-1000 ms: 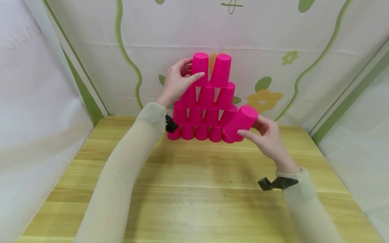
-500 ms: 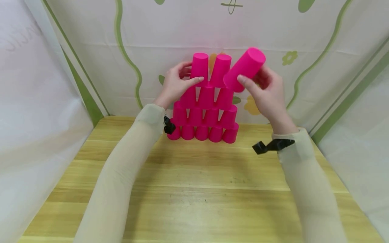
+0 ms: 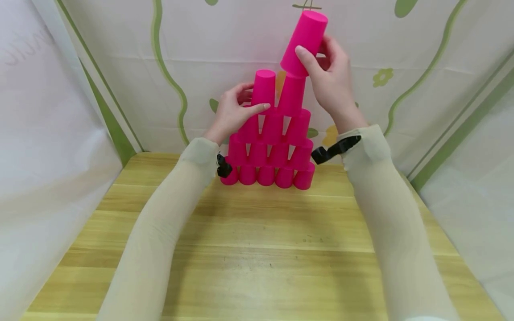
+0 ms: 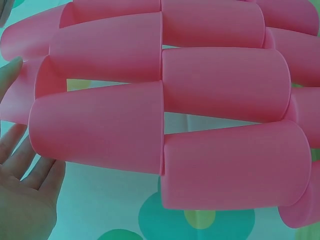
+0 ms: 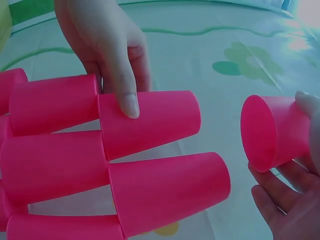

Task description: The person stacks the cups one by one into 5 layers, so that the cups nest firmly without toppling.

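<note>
Upside-down pink plastic cups form a stepped pyramid (image 3: 273, 128), with two cups in its top row. My left hand (image 3: 233, 109) holds the left top-row cup (image 3: 264, 84), thumb across its front and fingers behind. In the left wrist view, this hand (image 4: 25, 195) reaches around that row's side. My right hand (image 3: 335, 78) grips another upside-down cup (image 3: 307, 40), tilted, above the right top-row cup (image 3: 291, 99). Air shows between the held cup (image 5: 292, 125) and the top row in the right wrist view; its open mouth faces the pyramid.
The pyramid stands near the back of a wooden table (image 3: 257, 267). Close behind it hangs a white cloth (image 3: 225, 40) printed with green lines and flowers. White side panels (image 3: 52, 147) rise at both edges. Each wrist wears a black device (image 3: 336, 149).
My right hand has lifted its cup from beside the lower rows to above the top row, then shifted left. My left hand stays at the left top cup, its thumb slightly lower.
</note>
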Tool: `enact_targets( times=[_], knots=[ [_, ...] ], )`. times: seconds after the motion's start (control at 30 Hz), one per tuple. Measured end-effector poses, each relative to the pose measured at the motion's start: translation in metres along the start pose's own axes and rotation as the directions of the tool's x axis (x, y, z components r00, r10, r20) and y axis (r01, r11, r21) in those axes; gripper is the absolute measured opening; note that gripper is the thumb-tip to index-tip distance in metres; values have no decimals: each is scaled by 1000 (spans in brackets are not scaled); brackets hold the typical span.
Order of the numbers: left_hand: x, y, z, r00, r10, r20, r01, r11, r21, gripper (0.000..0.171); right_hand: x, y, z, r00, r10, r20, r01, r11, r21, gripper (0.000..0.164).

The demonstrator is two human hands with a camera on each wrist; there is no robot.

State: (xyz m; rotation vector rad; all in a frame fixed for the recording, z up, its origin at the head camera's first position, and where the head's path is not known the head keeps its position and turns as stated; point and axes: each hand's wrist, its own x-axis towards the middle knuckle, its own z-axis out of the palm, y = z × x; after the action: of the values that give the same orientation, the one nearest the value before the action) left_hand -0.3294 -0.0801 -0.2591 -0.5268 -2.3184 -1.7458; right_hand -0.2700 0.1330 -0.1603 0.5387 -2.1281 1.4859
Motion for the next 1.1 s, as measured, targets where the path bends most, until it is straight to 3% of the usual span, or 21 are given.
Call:
enact_targets(
  times=[0.4, 0.9, 1.1],
  knots=[
    [0, -4, 0, 1000, -1, -1, 1, 1000, 2, 70, 38, 25, 26, 983, 159, 92, -151, 985, -89, 60],
    [2, -6, 0, 1000, 5, -8, -5, 999, 31, 70, 41, 40, 32, 983, 161, 93, -154, 985, -72, 60],
    [-3, -5, -3, 999, 14, -38, -12, 998, 58, 76, 37, 44, 24, 984, 159, 79, -153, 986, -69, 67]
  ],
)
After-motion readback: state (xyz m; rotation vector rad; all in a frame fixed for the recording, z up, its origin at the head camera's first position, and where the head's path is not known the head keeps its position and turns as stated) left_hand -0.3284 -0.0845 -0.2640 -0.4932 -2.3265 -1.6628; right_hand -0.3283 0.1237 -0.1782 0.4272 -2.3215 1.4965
